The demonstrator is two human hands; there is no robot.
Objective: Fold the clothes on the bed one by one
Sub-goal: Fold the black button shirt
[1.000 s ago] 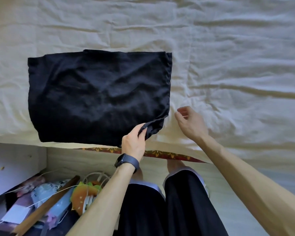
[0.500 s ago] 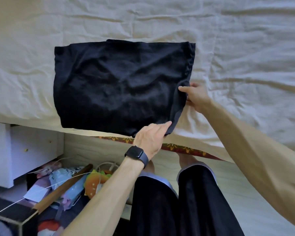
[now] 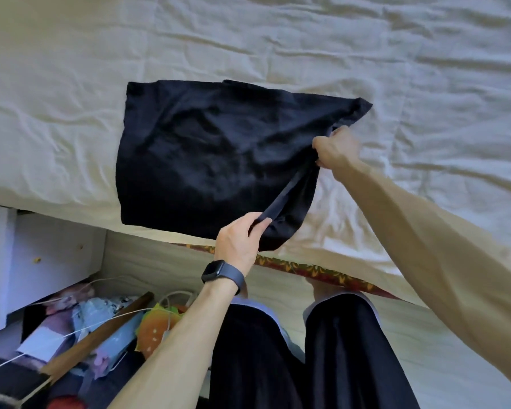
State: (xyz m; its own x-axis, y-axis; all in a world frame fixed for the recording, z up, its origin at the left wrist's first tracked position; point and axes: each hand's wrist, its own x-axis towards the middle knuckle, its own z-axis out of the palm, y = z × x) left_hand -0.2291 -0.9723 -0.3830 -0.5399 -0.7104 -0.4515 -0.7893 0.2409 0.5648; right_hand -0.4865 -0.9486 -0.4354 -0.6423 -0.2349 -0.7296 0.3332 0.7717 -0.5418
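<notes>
My left hand (image 3: 238,240) pinches the near right corner of the black garment (image 3: 207,154) between thumb and fingers, and my right hand (image 3: 335,150) is fisted round the same right edge farther up, so that edge stands lifted in a taut band between my 2 hands. The rest of the garment lies flat on the cream sheet (image 3: 278,39), close to the near side of the bed, its near hem right at the mattress edge. That is my first worry: if I pull toward myself as I carry the edge over, I think the whole piece could slide off the bed onto the clutter on the floor (image 3: 95,329). The second is the far right corner (image 3: 362,106), which neither hand holds. It lies pointed out on the sheet and could trail behind, leaving the fold crooked. I also cannot tell whether my grips take in every layer. If only the top 1 is caught, the layers may part and bunch. The rumpled sheet below could drag the cloth askew too.
</notes>
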